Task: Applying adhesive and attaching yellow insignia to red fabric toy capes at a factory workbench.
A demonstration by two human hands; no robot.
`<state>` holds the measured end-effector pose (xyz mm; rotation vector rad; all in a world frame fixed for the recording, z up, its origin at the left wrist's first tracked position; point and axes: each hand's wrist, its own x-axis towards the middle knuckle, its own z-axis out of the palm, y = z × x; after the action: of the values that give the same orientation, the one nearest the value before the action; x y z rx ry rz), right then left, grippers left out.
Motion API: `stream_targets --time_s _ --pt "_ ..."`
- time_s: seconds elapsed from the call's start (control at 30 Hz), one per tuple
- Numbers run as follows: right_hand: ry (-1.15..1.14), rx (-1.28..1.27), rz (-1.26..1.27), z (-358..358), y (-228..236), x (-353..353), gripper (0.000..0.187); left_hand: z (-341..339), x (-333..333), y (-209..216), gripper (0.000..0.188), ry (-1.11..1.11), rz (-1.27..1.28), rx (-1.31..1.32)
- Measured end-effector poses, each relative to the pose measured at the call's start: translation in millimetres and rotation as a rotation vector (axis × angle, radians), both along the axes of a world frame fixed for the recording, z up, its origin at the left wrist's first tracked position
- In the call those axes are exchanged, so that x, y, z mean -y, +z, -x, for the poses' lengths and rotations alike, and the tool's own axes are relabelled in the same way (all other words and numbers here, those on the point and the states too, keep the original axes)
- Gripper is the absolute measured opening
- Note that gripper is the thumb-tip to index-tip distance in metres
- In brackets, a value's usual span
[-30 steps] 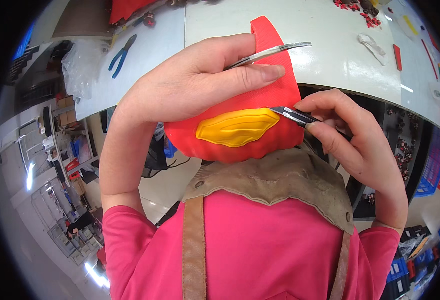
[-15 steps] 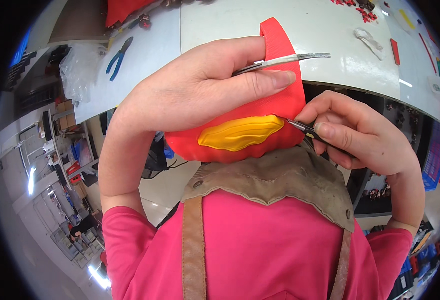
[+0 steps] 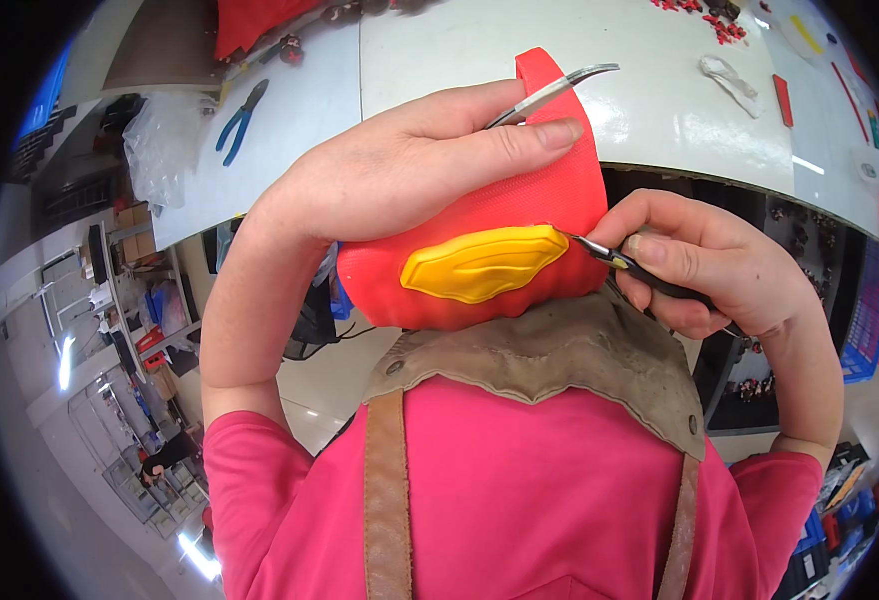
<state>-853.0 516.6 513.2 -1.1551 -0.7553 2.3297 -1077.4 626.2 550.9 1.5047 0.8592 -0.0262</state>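
Note:
My left hand (image 3: 440, 165) grips a red, finely textured, flexible piece (image 3: 550, 185), its thumb on the front and its fingers out of sight behind. A raised yellow oval patch (image 3: 485, 262) with wavy ridges sits low on the red piece. Curved metal tweezers (image 3: 565, 88) stick out between that thumb and the fingers, pointing right. My right hand (image 3: 715, 255) pinches a slim black-handled pointed tool (image 3: 650, 278) with a small yellow mark. Its metal tip is at the yellow patch's right end; whether it touches, I cannot tell.
Beyond my hands is a white table (image 3: 460, 50). Blue-handled pliers (image 3: 240, 122) and a clear plastic bag (image 3: 160, 145) lie on its left. Crumpled white material (image 3: 732, 85), a red strip (image 3: 783, 101) and small red bits (image 3: 725, 28) lie on its right. A brown apron (image 3: 530, 345) hangs just below the red piece.
The tweezers' tip has swung upward and left. The black-handled tool has turned a little, showing its yellow mark, while its tip stays by the patch's right end. The red piece has shifted slightly.

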Motion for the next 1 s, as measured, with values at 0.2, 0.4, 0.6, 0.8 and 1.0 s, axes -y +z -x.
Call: stream_targets --time_s 0.2,0.4,0.6,0.8,1.0 --pt "-0.001 0.071 -0.069 1.8 3.4 4.3 0.031 1.9 0.8 -3.9 0.050 -0.037 -0.119 -0.006" --pt "-0.028 0.097 -0.171 -1.2 3.5 10.0 0.030 -4.3 4.3 2.9 0.051 -0.001 -0.014 -0.011" --pt "-0.067 0.000 -0.063 -1.8 2.0 10.6 0.031 -5.9 7.3 4.6 0.054 0.050 0.030 -0.036" --pt "-0.274 0.071 -0.289 -14.4 4.7 13.6 0.029 -7.0 5.3 -0.1 0.060 0.032 0.016 -0.084" --pt "-0.162 0.335 -0.574 -1.9 1.6 21.3 0.024 -9.3 5.2 1.5 0.060 0.030 0.042 -0.083"
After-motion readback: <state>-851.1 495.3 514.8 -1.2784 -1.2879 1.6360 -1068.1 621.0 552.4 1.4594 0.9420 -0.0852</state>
